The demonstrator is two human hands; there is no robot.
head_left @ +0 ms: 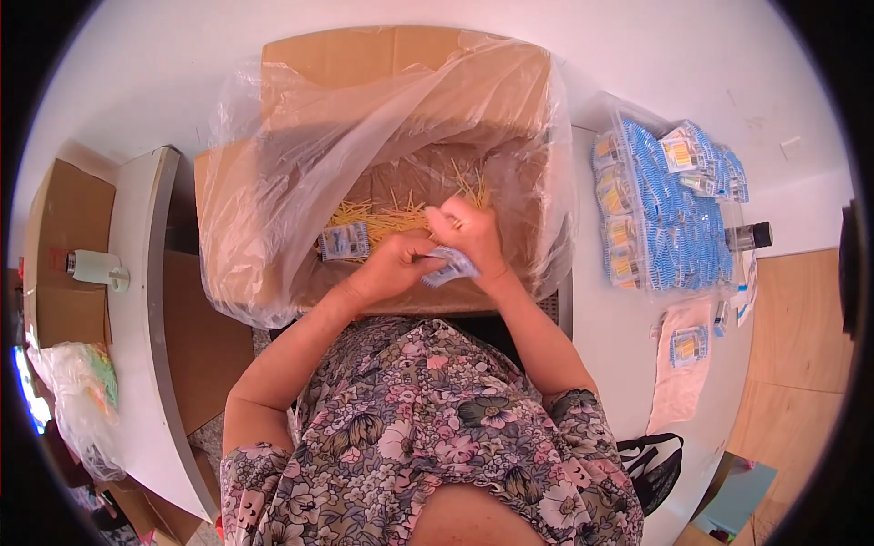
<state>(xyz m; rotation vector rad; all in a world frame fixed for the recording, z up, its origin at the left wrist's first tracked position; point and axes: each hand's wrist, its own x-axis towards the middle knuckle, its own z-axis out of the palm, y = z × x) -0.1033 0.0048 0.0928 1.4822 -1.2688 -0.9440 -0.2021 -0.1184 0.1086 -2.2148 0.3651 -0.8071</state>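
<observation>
Over the open carton, my left hand pinches a small blue-and-white plastic packet between thumb and fingers. My right hand is beside it, closed and a little blurred; whatever its fingers hold, if anything, is hidden. Thin yellow sticks lie loose in the carton beyond both hands, and some stand up just past my right fingers. Another blue-and-white packet rests on the sticks left of my hands.
Clear plastic sheeting lines the cardboard carton. On the right-hand table, a clear bin is heaped with filled packets; a pink cloth carries one packet. A pale bottle and a plastic bag are at left.
</observation>
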